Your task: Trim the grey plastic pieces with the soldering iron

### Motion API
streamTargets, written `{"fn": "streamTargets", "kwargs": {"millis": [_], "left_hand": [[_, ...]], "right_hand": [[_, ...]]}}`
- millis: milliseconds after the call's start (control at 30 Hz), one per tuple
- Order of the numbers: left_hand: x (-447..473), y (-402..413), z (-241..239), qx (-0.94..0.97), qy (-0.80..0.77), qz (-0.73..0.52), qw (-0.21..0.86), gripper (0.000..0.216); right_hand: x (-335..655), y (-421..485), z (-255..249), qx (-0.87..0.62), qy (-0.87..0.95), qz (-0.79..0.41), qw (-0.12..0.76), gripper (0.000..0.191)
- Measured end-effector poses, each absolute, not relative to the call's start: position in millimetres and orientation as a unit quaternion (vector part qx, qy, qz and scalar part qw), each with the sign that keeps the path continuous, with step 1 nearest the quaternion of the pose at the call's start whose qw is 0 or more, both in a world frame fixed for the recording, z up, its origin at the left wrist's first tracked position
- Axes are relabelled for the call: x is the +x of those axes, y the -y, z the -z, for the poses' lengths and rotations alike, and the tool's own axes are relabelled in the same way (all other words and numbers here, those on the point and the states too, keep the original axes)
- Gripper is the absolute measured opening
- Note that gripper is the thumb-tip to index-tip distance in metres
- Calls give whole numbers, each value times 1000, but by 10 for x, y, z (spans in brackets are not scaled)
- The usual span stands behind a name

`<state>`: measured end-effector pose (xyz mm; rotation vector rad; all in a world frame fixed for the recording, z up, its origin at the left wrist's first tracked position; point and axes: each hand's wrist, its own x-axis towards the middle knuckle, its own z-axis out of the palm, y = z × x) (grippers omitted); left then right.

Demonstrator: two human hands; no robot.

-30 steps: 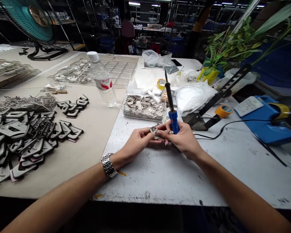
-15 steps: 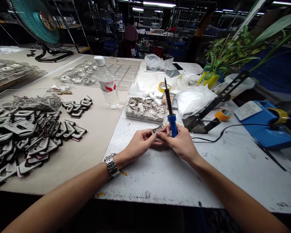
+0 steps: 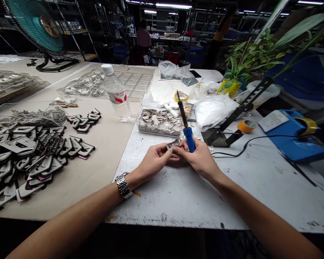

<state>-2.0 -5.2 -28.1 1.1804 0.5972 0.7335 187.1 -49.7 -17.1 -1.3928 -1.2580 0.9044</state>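
My left hand (image 3: 153, 161) and my right hand (image 3: 198, 158) meet over the white table (image 3: 183, 194), and their fingertips pinch a small grey flat piece (image 3: 173, 145) between them. A blue-handled soldering iron (image 3: 185, 126) is also gripped in my right hand, with its dark tip pointing up and away. Its black cord (image 3: 248, 143) runs off to the right. Just beyond my hands, a clear tray (image 3: 160, 122) holds several similar grey pieces. A metal watch sits on my left wrist.
A heap of dark and grey flat parts (image 3: 29, 151) covers the tan mat at left. A water bottle (image 3: 116, 92), clear compartment trays (image 3: 135, 81), tape rolls (image 3: 247, 126), a black stand (image 3: 232, 120), a blue device (image 3: 297, 138), a plant (image 3: 248, 57) and a fan (image 3: 35, 25) surround the area.
Both hands have stayed together on the small piece. The soldering iron has tilted slightly to the left, and the view has shifted a little.
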Motion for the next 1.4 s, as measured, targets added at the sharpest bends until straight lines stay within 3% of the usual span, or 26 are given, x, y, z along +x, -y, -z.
{"fn": "streamTargets", "kwargs": {"millis": [567, 1033, 1400], "left_hand": [[-8, 59, 265, 529, -260, -336, 735, 39], [-11, 70, 237, 537, -253, -322, 738, 42], [-10, 53, 290, 533, -288, -328, 725, 37]], "right_hand": [[1845, 550, 135, -548, 434, -514, 498, 65], [1828, 564, 42, -563, 426, -512, 489, 66], [1861, 525, 20, -538, 394, -532, 522, 45]]}}
